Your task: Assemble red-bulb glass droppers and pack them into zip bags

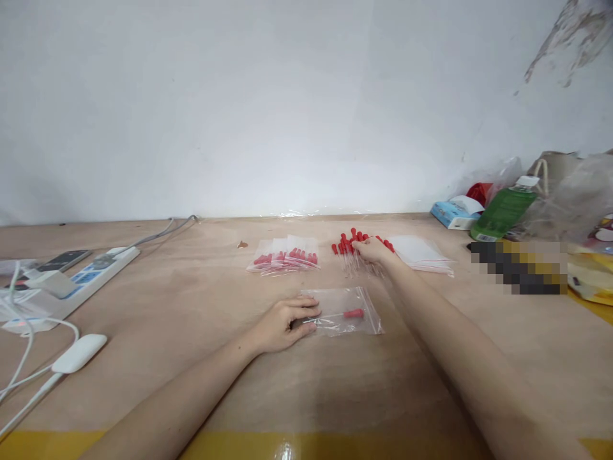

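A clear zip-lock bag (335, 297) lies flat in front of me, its zip end to the right. Inside it is one dropper (354, 314) with a red rubber bulb and a thin clear tube. My left hand (288, 321) holds the bag's left edge, thumb and fingers closed on it. Farther back, my right hand (374, 250) reaches into a pile of red-bulbed droppers (343, 243), fingertips pinched at a bulb. Which dropper they grip is partly hidden. Left of the pile, several filled zip-lock bags (283, 257) overlap. Behind my right wrist lies a stack of flat bags (421, 253).
A power strip (103, 271) with plugs, cables and a white adapter (79, 353) lies at left. At right are a tissue pack (454, 214), a green bottle (505, 207) and plastic bags (569, 198). A white wall (287, 115) stands behind the table.
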{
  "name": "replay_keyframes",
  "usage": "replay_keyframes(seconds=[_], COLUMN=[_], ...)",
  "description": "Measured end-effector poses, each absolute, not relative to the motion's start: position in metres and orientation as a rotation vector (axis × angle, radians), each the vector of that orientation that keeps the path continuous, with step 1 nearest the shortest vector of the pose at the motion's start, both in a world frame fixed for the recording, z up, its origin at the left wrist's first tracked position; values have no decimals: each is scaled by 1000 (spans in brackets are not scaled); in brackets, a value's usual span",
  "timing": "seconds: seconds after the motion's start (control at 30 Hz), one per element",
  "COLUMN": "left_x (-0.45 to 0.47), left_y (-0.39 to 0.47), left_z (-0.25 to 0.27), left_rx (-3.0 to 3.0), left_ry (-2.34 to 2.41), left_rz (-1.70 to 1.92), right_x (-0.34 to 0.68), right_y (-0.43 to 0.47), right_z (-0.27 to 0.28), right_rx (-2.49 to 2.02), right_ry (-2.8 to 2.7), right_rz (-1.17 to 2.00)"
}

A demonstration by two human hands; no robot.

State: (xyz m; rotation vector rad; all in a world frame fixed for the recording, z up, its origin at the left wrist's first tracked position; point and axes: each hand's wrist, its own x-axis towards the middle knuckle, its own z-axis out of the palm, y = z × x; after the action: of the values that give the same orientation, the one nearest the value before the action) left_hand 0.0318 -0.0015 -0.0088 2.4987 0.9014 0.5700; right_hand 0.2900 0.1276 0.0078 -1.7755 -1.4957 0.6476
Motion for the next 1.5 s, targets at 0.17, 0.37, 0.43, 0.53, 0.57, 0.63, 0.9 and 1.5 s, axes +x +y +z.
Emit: replay_keyframes(seconds=[0.17, 0.37, 0.43, 0.53, 0.57, 0.63, 0.9, 1.5], left_x=[32, 33, 33, 33, 33, 34, 33, 36], left_y=[-1, 0, 0, 0, -1, -1, 0, -2], left_z=[-9, -9, -9, -6, -6, -5, -9, -4], left_rx=[2498, 2524, 2545, 2563, 2564, 2563, 2565, 2536], left_ry=[897, 908, 910, 903, 899, 893, 893, 948], left_rz=[573, 559, 526, 515, 521, 532, 553, 570], right_x=[311, 334, 332, 325, 322, 317, 307, 323], right_y=[77, 26, 20, 18, 17, 16, -1, -2], right_z=[9, -7, -15, -23, -25, -26, -22, -28], right_rx=[-1496, -1302, -1300, -1259, -1248, -1233, -1160, -1316], right_ry=[-1461, -1061, -987, -944, -930, -892, -976, -1661], right_rz=[760, 1014, 982, 940, 946, 973, 1113, 978])
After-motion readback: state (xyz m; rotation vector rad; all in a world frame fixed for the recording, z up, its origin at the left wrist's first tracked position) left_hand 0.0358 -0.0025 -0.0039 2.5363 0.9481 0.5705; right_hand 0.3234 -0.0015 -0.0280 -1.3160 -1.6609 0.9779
